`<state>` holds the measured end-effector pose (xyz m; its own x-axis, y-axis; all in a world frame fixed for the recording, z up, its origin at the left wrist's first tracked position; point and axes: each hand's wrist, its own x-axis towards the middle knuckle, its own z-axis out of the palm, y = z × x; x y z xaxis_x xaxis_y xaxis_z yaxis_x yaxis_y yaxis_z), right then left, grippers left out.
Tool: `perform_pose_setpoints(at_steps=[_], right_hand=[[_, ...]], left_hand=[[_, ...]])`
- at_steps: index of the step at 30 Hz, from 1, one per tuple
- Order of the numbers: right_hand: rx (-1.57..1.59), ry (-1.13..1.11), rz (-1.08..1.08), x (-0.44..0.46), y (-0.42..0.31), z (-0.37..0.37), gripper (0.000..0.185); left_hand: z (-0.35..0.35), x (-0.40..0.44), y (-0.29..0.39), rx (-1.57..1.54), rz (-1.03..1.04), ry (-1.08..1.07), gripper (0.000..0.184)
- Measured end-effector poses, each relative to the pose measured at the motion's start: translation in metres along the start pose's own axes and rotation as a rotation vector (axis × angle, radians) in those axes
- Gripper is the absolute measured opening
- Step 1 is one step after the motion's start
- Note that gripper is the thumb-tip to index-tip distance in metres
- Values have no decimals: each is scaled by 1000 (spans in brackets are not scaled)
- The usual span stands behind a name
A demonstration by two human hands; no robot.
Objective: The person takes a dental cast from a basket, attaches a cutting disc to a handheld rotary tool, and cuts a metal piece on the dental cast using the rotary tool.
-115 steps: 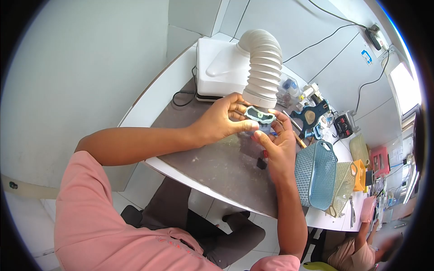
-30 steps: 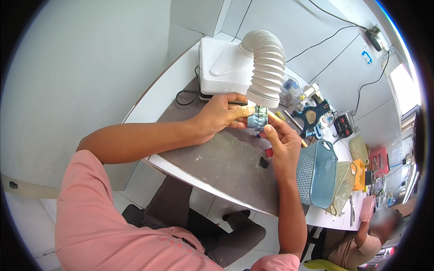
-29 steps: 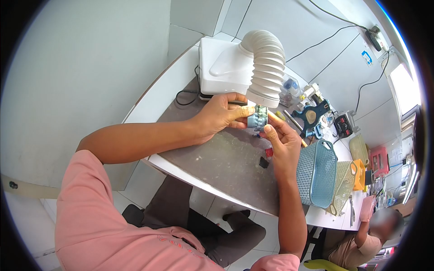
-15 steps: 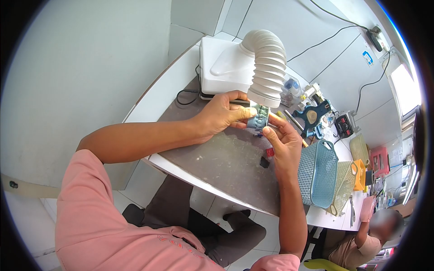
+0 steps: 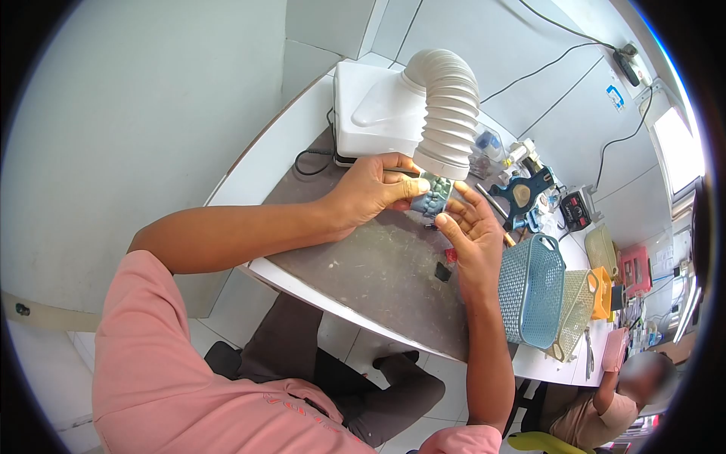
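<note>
Between my two hands, just below the mouth of a ribbed white hose [image 5: 450,113], is a blue-grey and green dental model [image 5: 432,198] with rows of teeth. My left hand [image 5: 378,189] grips it from the left, thumb across its front and fingers behind. My right hand [image 5: 475,231] is closed about its right side, the thumb at its lower edge and the fingers bent behind it. Under the hands, on the dark worktop [image 5: 355,265], lie a small red piece [image 5: 451,256] and a small black piece [image 5: 443,272].
The hose joins a white machine [image 5: 378,113] at the back. A blue basket [image 5: 532,291] and a beige basket [image 5: 572,314] stand right of my right forearm. A blue frame-like device [image 5: 522,193] sits behind. Another person [image 5: 605,408] sits at the far right.
The dental model has turned slightly in my hands, showing more of its green part. My right fingers have shifted a little; my left arm stays in place.
</note>
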<state>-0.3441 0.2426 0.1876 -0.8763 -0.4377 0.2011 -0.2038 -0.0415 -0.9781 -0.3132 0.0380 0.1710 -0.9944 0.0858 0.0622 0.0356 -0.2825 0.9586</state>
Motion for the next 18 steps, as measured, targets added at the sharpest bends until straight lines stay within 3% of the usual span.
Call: perform_pose_setpoints(at_steps=[18], right_hand=[[59, -9, 25, 0, -5, 1, 56]], left_hand=[[7, -2, 4, -23, 97, 13, 26]])
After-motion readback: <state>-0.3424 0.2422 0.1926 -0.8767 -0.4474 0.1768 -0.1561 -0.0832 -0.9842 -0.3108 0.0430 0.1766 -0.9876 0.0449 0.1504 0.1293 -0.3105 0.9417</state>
